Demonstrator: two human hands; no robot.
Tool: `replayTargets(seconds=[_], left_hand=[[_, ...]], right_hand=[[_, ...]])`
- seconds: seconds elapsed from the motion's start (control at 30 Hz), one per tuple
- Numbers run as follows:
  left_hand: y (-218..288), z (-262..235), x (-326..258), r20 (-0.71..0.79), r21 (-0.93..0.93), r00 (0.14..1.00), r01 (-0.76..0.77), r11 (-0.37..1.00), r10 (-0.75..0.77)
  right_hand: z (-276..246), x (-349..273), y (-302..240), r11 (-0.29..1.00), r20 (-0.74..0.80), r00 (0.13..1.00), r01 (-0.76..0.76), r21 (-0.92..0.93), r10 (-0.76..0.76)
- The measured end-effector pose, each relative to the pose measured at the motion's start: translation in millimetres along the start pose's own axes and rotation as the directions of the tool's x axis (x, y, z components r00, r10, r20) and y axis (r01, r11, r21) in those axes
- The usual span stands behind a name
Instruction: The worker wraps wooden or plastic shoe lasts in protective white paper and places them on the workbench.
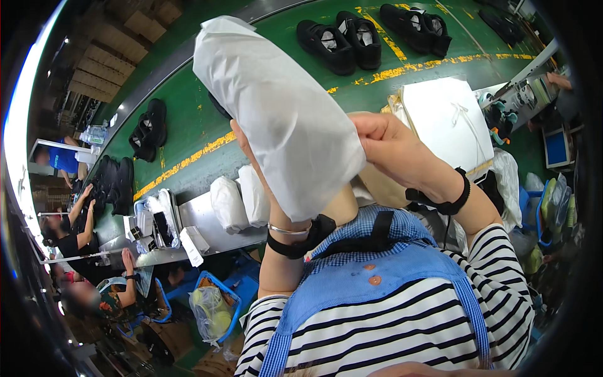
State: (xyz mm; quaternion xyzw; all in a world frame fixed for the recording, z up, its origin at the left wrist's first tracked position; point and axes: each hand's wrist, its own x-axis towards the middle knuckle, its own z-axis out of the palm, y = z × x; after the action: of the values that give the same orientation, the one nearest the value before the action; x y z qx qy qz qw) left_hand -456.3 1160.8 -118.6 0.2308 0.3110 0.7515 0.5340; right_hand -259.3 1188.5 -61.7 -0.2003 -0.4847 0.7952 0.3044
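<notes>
A long bundle wrapped in white paper (282, 113) is held up in front of me, tilted with its far end to the upper left. My left hand (242, 141) supports it from beneath; most of its fingers are hidden behind the paper. At the bundle's right edge, my right hand (386, 139) pinches the paper between thumb and fingers. What lies inside is covered, though a faint darker patch shows through. Two similar white wrapped bundles (229, 204) rest on the metal ledge left of my left forearm.
A stack of white paper sheets (440, 119) lies right of my right hand. Black shoes (339, 44) stand in pairs on the green, yellow-lined surface (264, 19). Small white boxes (193, 244) sit at left. Co-workers (78, 235) work farther left; a blue basket (217, 308) stands below the ledge.
</notes>
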Motion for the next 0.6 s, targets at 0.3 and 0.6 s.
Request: replayTargets(seconds=[0.3, 0.6], left_hand=[[7, 41, -24, 0.007, -0.005, 0.998, 0.064, 0.998, -0.064], [3, 25, -96, -0.049, 0.376, 0.996, 0.091, 0.922, -0.078]], right_hand=[[3, -18, 13, 0.948, 0.116, 0.983, -0.171, 0.27, 0.145], [-15, -86, 0, 0.909, 0.277, 0.866, -0.382, -0.167, 0.415]])
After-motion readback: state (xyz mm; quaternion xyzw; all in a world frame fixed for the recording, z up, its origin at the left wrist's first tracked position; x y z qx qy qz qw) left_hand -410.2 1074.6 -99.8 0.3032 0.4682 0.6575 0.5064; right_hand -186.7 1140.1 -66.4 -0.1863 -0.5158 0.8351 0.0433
